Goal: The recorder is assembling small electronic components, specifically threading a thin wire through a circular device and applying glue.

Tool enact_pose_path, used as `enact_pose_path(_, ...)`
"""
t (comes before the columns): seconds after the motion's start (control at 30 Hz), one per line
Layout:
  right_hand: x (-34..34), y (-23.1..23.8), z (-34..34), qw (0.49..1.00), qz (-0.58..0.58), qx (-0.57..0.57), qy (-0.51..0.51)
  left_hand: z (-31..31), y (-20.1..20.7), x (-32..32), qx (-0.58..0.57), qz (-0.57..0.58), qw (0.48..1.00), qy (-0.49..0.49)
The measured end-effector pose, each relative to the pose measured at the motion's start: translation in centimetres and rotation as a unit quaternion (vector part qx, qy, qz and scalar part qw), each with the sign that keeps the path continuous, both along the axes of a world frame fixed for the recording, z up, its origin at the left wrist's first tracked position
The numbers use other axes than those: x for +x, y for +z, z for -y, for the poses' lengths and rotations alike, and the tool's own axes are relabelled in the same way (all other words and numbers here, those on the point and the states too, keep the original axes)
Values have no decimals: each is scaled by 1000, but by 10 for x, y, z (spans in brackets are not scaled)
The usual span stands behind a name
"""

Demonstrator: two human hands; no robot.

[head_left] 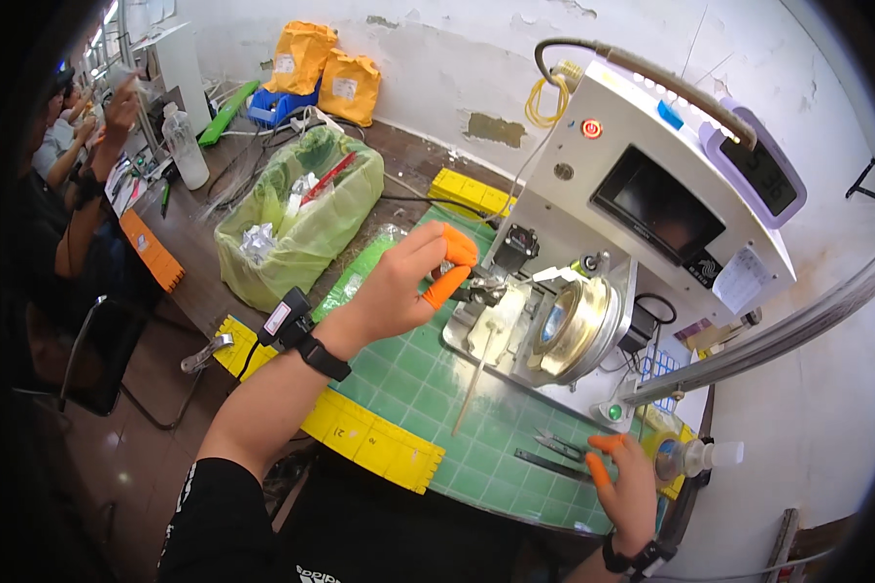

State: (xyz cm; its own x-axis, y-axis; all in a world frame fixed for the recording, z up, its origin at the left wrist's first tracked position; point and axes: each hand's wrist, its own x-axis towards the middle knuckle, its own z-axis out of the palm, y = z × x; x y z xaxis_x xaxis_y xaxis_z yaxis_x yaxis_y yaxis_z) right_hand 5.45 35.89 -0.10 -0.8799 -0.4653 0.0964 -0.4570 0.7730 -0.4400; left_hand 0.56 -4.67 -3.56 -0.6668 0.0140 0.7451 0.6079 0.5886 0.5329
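Note:
My left hand (408,277), with orange finger covers on thumb and index finger, is closed in a pinch beside a small metal clamp (484,290) on the front of a white machine (578,185). What sits between its fingertips is too small to make out. My right hand (630,491) also wears orange finger covers. Its thumb and index finger are apart, close to the handle end of small snips (560,445) and dark tweezers (551,464) on the green gridded mat (496,442). A round gold-rimmed wheel (576,330) stands at the machine's front, next to a thin wooden stick (471,389).
A bin lined with a yellow-green bag (306,209) stands left of the machine. Yellow rulers (369,437) run along the mat's front edge. A bottle of yellowish liquid (673,457) is beside my right hand. Another person (92,233) sits at the far left.

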Motion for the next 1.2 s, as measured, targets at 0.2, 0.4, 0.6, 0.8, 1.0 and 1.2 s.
enact_pose_path(0.2, -17, -26, 6, 999, 43, -13, 25, 7, 1, -7, -2, 2, 1000, -5)
enact_pose_path(0.4, -19, -31, 11, 991, 124, -46, 11, 4, -2, -7, -4, 15, 1000, -3)
enact_pose_path(0.6, -18, -35, 7, 995, 97, -4, 14, -3, 4, -4, -24, 12, 1000, -1)
enact_pose_path(0.8, -21, -40, 13, 992, 113, -52, -1, 1, 34, -12, -179, 18, 984, -1)
enact_pose_path(1.0, -11, -20, 5, 993, 75, -89, -2, 4, 62, -8, -214, 12, 972, -93)
enact_pose_path(1.2, 28, 26, 37, 831, 344, -434, 49, -1, 25, -23, 105, 196, 945, -242)
